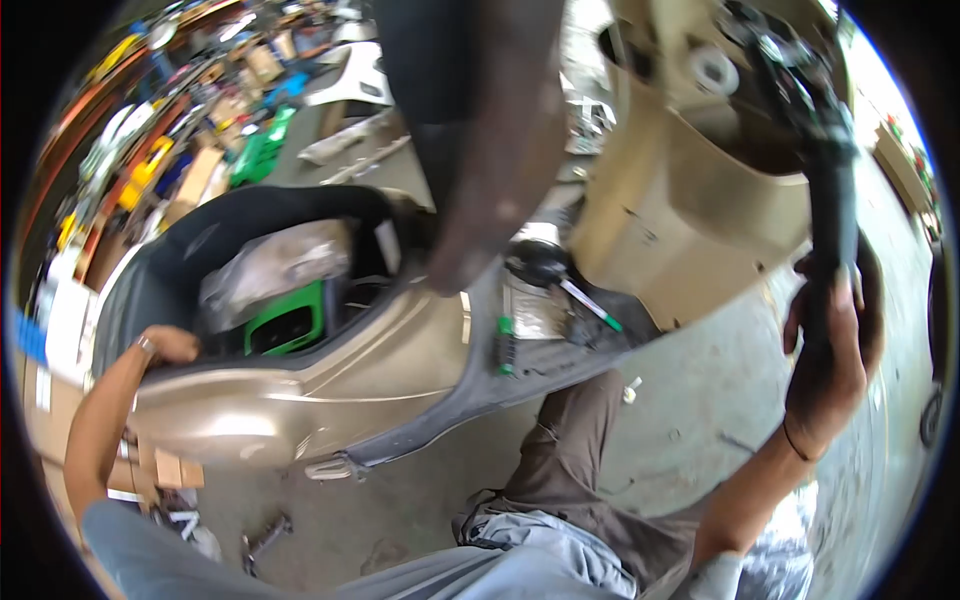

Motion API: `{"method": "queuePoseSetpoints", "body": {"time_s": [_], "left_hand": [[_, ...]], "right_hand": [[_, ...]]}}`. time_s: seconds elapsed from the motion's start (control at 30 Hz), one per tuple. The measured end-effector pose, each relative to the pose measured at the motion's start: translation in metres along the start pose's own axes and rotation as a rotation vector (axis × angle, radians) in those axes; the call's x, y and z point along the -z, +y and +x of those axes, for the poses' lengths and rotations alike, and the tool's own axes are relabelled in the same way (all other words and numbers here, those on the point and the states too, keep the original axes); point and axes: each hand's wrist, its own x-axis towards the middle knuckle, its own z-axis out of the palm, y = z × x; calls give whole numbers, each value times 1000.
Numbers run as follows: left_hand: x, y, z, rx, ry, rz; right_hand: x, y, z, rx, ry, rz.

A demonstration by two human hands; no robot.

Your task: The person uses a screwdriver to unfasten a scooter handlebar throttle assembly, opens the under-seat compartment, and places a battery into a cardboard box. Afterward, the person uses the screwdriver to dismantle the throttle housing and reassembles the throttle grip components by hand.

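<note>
A gold-beige scooter body (400, 370) stands before me. Its under-seat storage compartment (130, 280) lies open, holding a clear plastic-wrapped bundle (285, 260) and a green-framed part (287, 320). My left hand (170, 345) is closed over the compartment's near rim, its fingertips partly hidden. At the right, my right hand (840, 350) wraps around the black handlebar grip (832, 220). A blurred, dark brown upright shape (490, 130), perhaps the raised seat, rises between the compartment and the front panel (680, 190).
On the footboard (420, 425) lie a green-handled tool (506, 345), a black round part (535, 262) and a white stick with a green tip (592, 304). Shelves with colourful parts (150, 170) line the left. A metal piece (265, 540) lies on the floor.
</note>
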Motion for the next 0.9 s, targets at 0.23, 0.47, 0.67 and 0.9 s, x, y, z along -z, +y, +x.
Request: {"method": "queuePoseSetpoints", "body": {"time_s": [0.23, 0.47, 0.67, 0.9], "left_hand": [[31, 70, -47, 206, -131, -427], [38, 76, -48, 234, -119, -204], [35, 54, -32, 177, 87, -27], [-20, 139, -144, 293, 1365, -684]], "right_hand": [[-5, 4, -7, 41, 22, -13], [-2, -2, -6, -4, -7, 28], [-3, 17, -1, -9, -99, 130], [-16, 35, 1, -73, -222, 165]]}}
